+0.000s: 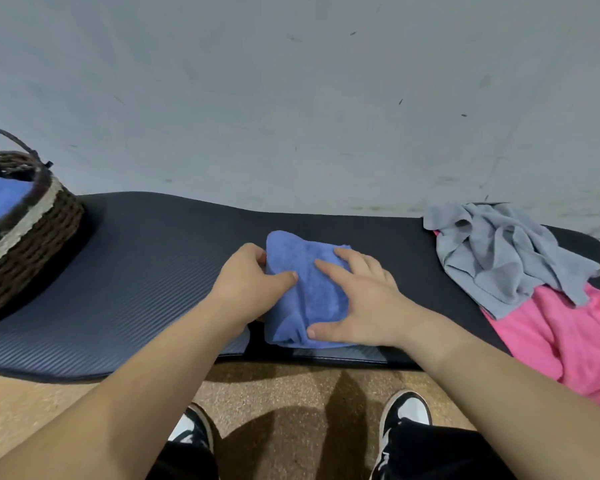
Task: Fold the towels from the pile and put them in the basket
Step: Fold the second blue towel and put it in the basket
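Note:
A folded blue towel [307, 299] lies on the dark mat [146, 271] in front of me. My left hand [248, 282] grips the towel's left edge, thumb on top and fingers curled round the side. My right hand [357, 303] lies flat on the towel's right half with its fingers straight, pressing it down. At the far left stands the woven basket [32, 237], with a blue towel [0, 197] inside it. The pile at the right holds a crumpled grey towel [506, 251] on top of a pink towel [568, 341].
A pale wall [291, 98] rises right behind the mat. The mat's front edge runs just below the towel, with tan floor [274, 393] under it. My two black-and-white shoes [406, 417] stand close to that edge.

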The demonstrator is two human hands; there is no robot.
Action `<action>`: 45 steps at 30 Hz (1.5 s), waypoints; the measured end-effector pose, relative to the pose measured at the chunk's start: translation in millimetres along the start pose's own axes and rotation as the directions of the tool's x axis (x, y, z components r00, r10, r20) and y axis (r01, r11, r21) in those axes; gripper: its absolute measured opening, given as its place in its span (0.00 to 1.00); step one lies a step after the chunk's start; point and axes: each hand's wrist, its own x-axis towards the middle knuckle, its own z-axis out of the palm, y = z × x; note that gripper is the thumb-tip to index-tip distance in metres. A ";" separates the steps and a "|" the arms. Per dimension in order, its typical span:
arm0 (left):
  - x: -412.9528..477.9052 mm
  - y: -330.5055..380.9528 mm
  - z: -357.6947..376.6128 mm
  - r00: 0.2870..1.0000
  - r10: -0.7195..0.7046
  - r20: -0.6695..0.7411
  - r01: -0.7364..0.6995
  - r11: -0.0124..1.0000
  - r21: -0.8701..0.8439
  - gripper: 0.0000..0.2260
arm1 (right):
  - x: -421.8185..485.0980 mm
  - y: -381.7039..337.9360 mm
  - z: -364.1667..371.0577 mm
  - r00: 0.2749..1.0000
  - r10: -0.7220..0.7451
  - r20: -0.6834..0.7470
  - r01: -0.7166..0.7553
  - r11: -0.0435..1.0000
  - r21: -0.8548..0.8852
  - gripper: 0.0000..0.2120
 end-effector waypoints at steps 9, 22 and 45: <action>-12.3 27.7 -7.3 0.960 0.256 -0.109 -0.212 0.926 0.312 0.18 | 11.6 2.1 -22.9 0.985 0.171 0.015 -0.145 0.787 0.600 0.20; -9.2 27.5 36.0 0.916 0.398 -0.042 -0.368 0.878 0.305 0.21 | 2.6 5.8 -27.5 0.933 0.359 -0.026 -0.215 0.615 0.759 0.15; -22.6 22.7 -23.7 0.914 0.356 0.193 -0.345 0.934 -0.092 0.44 | 2.9 1.5 -36.8 0.992 0.123 -0.007 -0.038 0.360 0.932 0.45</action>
